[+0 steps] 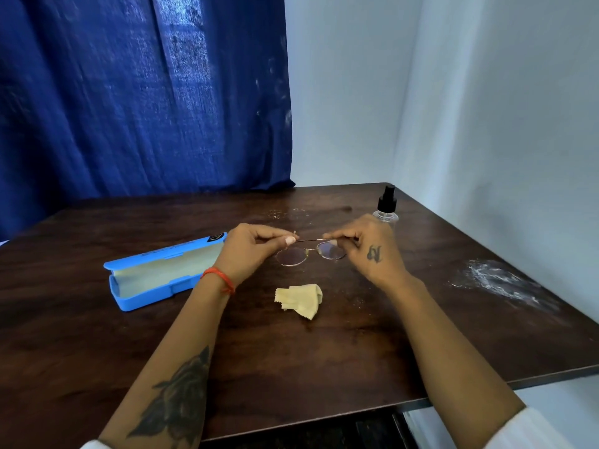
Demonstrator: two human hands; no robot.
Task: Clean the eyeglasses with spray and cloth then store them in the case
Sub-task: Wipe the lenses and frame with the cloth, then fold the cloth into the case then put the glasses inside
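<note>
The eyeglasses (pixel 310 252), thin gold wire with oval lenses, are stretching crosswise between the hands, lenses tilting toward the person. The left hand (pixel 251 251) and right hand (pixel 366 246) are each pinching an end. Nearer than the hands, the yellow cloth (pixel 299 299) is lying crumpled; left of them, the blue case (pixel 162 275) is lying open, holding only its pale lining; behind the right hand, the spray bottle (pixel 386 205) is standing upright.

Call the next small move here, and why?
Probably carry the thin gold-rimmed eyeglasses left into the open blue plastic case. Both the left hand and the right hand pinch them at the temples, while the crumpled yellow cloth and clear spray bottle sit unheld on the table.
</note>
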